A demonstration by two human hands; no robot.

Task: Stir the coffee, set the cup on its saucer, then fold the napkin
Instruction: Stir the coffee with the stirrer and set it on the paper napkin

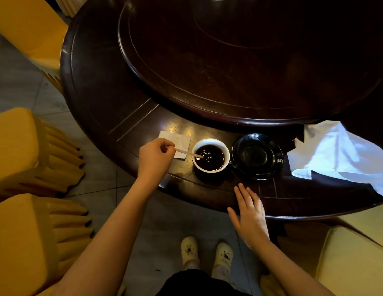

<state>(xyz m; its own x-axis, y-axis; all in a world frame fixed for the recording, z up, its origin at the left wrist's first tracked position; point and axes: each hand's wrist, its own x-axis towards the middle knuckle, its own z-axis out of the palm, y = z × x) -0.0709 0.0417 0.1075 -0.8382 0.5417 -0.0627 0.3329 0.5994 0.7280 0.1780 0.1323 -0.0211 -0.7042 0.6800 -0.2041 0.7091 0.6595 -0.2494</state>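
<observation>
A black cup (211,167) with a white inside holds dark coffee and stands on the table near its front edge. My left hand (155,157) is to its left, closed on a wooden stir stick (187,153) whose tip dips into the coffee. An empty black saucer (258,157) sits just right of the cup, touching its handle side. A crumpled white napkin (340,154) lies further right. My right hand (249,212) rests flat on the table's front edge, fingers apart, holding nothing.
A small white paper (182,142) lies under the stick, left of the cup. A raised round turntable (239,60) fills the middle of the dark wooden table (96,92). Yellow-covered chairs (26,157) stand on the left and at the lower right (353,259).
</observation>
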